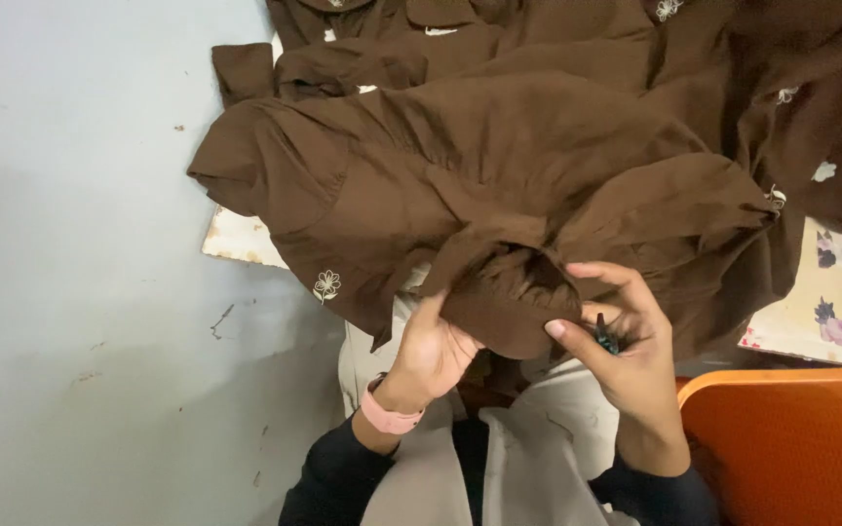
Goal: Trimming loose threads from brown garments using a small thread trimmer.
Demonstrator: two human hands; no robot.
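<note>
A brown garment (499, 166) with a small white flower embroidered near its hem lies bunched over my lap and a low board. My left hand (431, 356) grips a fold of the brown cloth from underneath; a pink band sits on that wrist. My right hand (626, 341) pinches the same fold with thumb and fingers and also holds a small dark tool (604, 336), partly hidden in the palm. Both hands meet at a gathered opening of the garment.
More brown garments (791, 107) with white flower embroidery pile up at the top and right. A flower-printed board (840, 312) shows under them. An orange plastic seat (791, 438) is at the lower right. Pale grey floor (80, 292) spreads on the left.
</note>
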